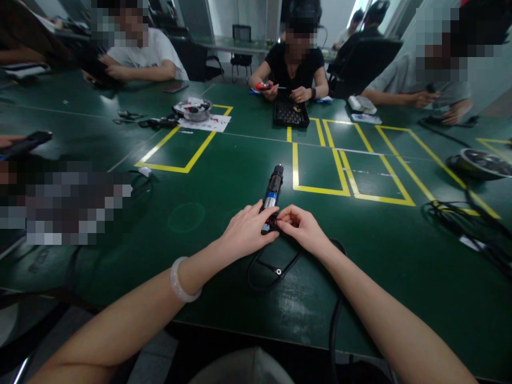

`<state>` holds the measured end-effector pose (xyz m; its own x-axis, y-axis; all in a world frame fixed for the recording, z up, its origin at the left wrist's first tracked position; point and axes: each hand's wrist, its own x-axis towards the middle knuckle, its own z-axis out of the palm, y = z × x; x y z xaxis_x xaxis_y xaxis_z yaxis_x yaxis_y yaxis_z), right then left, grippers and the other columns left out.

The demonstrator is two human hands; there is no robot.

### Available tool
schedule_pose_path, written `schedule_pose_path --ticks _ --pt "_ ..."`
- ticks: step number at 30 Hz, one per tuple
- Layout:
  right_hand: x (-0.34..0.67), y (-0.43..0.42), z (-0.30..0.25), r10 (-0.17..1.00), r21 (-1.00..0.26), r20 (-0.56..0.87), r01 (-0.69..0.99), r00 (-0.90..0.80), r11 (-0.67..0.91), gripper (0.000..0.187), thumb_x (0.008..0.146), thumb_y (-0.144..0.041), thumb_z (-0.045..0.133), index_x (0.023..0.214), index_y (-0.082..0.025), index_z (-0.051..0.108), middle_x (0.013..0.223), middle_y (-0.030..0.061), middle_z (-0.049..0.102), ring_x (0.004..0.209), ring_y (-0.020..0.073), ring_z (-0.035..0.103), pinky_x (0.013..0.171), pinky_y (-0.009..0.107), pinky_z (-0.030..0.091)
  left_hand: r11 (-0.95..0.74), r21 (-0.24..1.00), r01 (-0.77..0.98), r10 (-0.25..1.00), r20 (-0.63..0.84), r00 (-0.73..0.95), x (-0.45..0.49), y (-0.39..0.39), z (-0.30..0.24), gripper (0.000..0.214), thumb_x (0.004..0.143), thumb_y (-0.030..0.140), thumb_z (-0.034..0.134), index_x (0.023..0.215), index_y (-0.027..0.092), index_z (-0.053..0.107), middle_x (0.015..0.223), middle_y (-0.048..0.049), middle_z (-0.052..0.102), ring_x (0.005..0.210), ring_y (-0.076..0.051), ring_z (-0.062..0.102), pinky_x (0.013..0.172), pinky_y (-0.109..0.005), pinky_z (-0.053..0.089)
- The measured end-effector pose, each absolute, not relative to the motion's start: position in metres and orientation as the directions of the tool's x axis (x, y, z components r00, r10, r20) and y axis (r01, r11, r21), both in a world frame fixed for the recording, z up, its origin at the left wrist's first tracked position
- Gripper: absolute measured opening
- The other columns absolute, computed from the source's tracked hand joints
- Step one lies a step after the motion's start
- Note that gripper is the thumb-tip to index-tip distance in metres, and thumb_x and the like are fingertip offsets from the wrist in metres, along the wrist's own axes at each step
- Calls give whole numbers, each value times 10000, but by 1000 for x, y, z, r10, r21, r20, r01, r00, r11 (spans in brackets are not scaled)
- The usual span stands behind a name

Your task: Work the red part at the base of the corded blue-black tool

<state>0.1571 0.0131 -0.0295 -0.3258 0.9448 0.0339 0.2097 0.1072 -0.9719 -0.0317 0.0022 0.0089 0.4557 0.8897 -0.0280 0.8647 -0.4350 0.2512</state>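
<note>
A slim black handheld power tool (273, 186) with its casing opened lies on the green table, its thin tip pointing away from me. A silver-and-blue motor body shows in its middle. My left hand (250, 226) is wrapped over the near end of the tool, thumb and fingers holding it down. My right hand (300, 226) pinches a small red wire (279, 219) at the tool's near end, close to my left thumb. My fingers partly hide the inner parts there. A black cord (256, 285) loops on the table below my hands and runs off the front edge.
Yellow tape rectangles (320, 189) mark the table ahead. Across it, a person handles a red screwdriver (264, 86) over a black tray (291, 118). A bowl of parts (196, 110) stands far left; a metal bowl (486, 162) and coiled cables (460, 216) lie right.
</note>
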Motion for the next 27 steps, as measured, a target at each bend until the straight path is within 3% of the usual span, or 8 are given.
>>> schedule_pose_path --ticks 4,10,27 --pt "157 12 -30 940 -965 48 227 -338 131 152 813 -299 654 883 -194 569 779 -5 627 652 124 552 629 262 432 -443 255 860 887 -20 462 -32 3 7 569 898 458 556 1428 267 479 1470 -109 474 1201 -325 563 989 -448 466" --pt "159 11 -27 932 -895 68 391 -355 214 75 865 -267 589 859 -191 589 740 -19 610 654 125 543 630 254 415 -438 261 860 888 -23 460 -32 3 7 585 899 466 557 1444 267 475 1479 -114 464 1200 -330 558 985 -458 466" --pt "156 14 -31 948 -926 54 340 -314 166 89 831 -256 614 863 -216 541 685 -40 587 609 128 543 595 256 412 -439 268 858 886 -32 463 -31 2 9 559 907 460 545 1432 280 476 1464 -107 466 1173 -312 548 957 -447 476"
